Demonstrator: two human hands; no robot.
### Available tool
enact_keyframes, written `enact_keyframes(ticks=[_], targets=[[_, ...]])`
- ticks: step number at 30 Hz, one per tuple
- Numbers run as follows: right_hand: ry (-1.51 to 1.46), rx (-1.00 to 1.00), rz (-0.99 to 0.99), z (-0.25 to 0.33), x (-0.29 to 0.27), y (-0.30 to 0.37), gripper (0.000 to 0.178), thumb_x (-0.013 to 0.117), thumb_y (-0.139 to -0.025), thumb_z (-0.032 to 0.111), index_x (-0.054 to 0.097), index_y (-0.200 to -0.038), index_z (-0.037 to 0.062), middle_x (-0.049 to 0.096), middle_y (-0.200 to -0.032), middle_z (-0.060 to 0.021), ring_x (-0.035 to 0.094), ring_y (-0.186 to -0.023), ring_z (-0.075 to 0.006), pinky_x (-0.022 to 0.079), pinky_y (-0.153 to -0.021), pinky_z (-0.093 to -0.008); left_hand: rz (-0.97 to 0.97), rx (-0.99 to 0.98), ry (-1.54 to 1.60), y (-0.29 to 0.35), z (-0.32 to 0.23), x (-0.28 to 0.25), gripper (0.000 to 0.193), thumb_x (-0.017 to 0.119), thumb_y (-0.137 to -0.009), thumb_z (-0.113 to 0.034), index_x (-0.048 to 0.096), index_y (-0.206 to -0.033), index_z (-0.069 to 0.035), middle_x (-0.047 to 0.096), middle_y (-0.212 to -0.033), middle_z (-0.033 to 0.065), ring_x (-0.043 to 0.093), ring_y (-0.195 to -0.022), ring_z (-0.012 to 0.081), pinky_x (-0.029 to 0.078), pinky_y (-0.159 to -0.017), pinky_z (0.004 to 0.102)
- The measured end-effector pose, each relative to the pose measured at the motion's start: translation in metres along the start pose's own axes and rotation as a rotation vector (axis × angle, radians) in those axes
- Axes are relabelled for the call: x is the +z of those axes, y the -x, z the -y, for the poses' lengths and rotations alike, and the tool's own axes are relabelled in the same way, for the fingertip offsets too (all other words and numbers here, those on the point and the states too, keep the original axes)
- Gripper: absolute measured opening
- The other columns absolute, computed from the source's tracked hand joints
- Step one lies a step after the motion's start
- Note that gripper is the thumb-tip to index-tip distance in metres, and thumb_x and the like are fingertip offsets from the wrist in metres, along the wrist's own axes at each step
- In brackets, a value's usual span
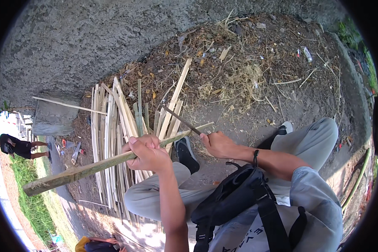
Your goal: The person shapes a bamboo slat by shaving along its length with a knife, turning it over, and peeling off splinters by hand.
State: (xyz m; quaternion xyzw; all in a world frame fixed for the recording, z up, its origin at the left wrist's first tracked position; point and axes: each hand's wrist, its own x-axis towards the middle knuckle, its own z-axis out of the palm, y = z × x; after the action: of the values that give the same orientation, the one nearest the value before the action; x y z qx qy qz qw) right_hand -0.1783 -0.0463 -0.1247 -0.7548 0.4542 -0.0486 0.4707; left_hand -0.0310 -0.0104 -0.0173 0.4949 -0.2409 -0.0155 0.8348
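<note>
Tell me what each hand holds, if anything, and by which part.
The left hand grips a bamboo strip near its middle; the right hand holds a dark blade by its near end, any handle hidden.

Pole [80, 171] — matt wood, roughish; blade [180, 118] — dull metal; bag [222, 199], matt cloth; wall [92, 40], rough concrete.

Dark capital letters [258, 230] are printed on the front of the person's pale shirt [287, 214]; they run in a slanting row down toward the lower edge of the head view, beside a black strap [275, 229] that crosses the chest, and only part of the lettering shows; on a small pale wrapper [307, 54] lying on the ground, any print is too small to read.
</note>
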Motion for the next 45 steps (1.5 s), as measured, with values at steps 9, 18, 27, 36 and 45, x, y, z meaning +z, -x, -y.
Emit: enact_keyframes(ticks=[9,18,27,36,45], targets=[[-0.064,-0.014,0.002,-0.011,0.004,-0.003,0.057,0.035,-0.101,0.038,0.061,-0.076,-0.0059,0.056,-0.064,-0.0318,0.057,-0.07,-0.0507,0.048,-0.07,-0.0545,-0.04,-0.007,-0.004,0.001,0.002,0.013,0.03,0.053,-0.092,-0.011,0.035,-0.068,-0.009,0.034,-0.045,0.0011,0.031,-0.037,0.0081,0.024,-0.032,0.0243],[-0.126,-0.062,-0.009,-0.029,0.016,0.004,0.059,0.036,-0.099,0.039,0.065,-0.078,-0.0081,0.06,-0.073,-0.0349,0.06,-0.08,-0.0526,0.049,-0.08,-0.0549,0.05,0.041,0.002,0.008,-0.001,0.009,0.032,0.053,-0.092,-0.013,0.035,-0.066,-0.01,0.031,-0.045,-0.0001,0.029,-0.036,0.008,0.025,-0.032,0.0234],[-0.126,-0.138,-0.052,-0.009,0.005,0.018,0.055,0.037,-0.1,0.037,0.063,-0.082,-0.0077,0.059,-0.07,-0.0322,0.059,-0.075,-0.0505,0.047,-0.077,-0.0551,0.124,0.078,-0.006,0.014,-0.002,0.006,0.033,0.053,-0.092,-0.016,0.033,-0.067,-0.008,0.031,-0.044,0.0002,0.029,-0.034,0.0089,0.024,-0.031,0.0244],[-0.037,0.127,-0.006,-0.077,0.034,-0.008,0.058,0.035,-0.099,0.039,0.067,-0.082,-0.0054,0.062,-0.077,-0.0331,0.06,-0.079,-0.0523,0.049,-0.078,-0.0554,0.116,0.086,-0.008,0.014,0.0,0.011,0.033,0.054,-0.091,-0.015,0.035,-0.065,-0.009,0.032,-0.045,0.0005,0.026,-0.034,0.0087,0.024,-0.032,0.0236],[0.0,0.157,-0.052,-0.143,0.078,-0.013,0.057,0.034,-0.099,0.04,0.066,-0.085,-0.0047,0.062,-0.083,-0.0329,0.061,-0.082,-0.0508,0.05,-0.078,-0.0545,-0.007,0.053,-0.031,0.01,-0.002,0.009,0.036,0.054,-0.09,-0.015,0.033,-0.061,-0.012,0.031,-0.047,-0.0005,0.027,-0.037,0.0079,0.022,-0.035,0.0234]])
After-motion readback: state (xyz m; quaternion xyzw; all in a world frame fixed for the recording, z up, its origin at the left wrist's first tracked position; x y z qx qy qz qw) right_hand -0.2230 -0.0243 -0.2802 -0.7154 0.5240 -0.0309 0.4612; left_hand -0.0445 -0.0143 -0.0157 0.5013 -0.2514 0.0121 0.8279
